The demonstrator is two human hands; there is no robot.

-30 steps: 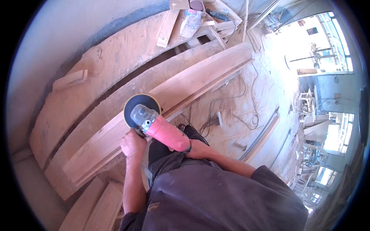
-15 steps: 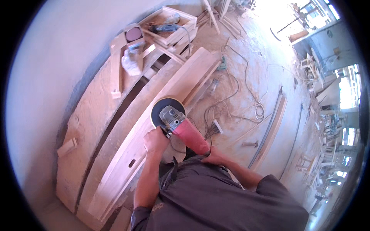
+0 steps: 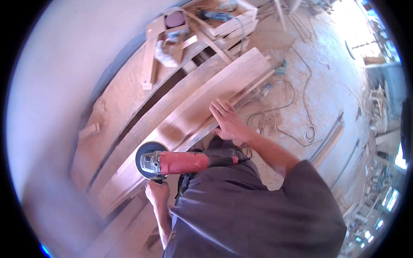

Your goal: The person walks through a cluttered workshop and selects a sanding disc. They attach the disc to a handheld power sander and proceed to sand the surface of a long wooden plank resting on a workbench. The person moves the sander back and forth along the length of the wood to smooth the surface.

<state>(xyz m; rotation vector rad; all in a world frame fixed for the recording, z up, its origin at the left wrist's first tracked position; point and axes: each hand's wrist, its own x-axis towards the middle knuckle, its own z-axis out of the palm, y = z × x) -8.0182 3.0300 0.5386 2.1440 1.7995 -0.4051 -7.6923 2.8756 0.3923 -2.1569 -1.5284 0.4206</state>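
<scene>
The left hand (image 3: 157, 192) is closed around a side handle under the head of a red angle grinder (image 3: 180, 162), whose dark round disc guard sits just above the knuckles and over the near edge of a long pale wooden plank (image 3: 189, 116). The grinder's red body runs from that hand toward the person's waist, its dark tail end lying against the grey shirt (image 3: 254, 210). The right hand (image 3: 228, 120) lies open and flat, fingers spread and pointing away from the body, palm down on the same plank, holding nothing; it is well apart from the grinder, farther along the board. Beyond the right hand's fingertips the plank runs on to its squared end, and just past that lies a small green tool (image 3: 282, 66) on the dusty floor. To the right of the right hand, loops of cable (image 3: 275, 116) trail over sawdust. Past the plank, beyond both hands, stands a wooden crate (image 3: 223, 19) of offcuts.
</scene>
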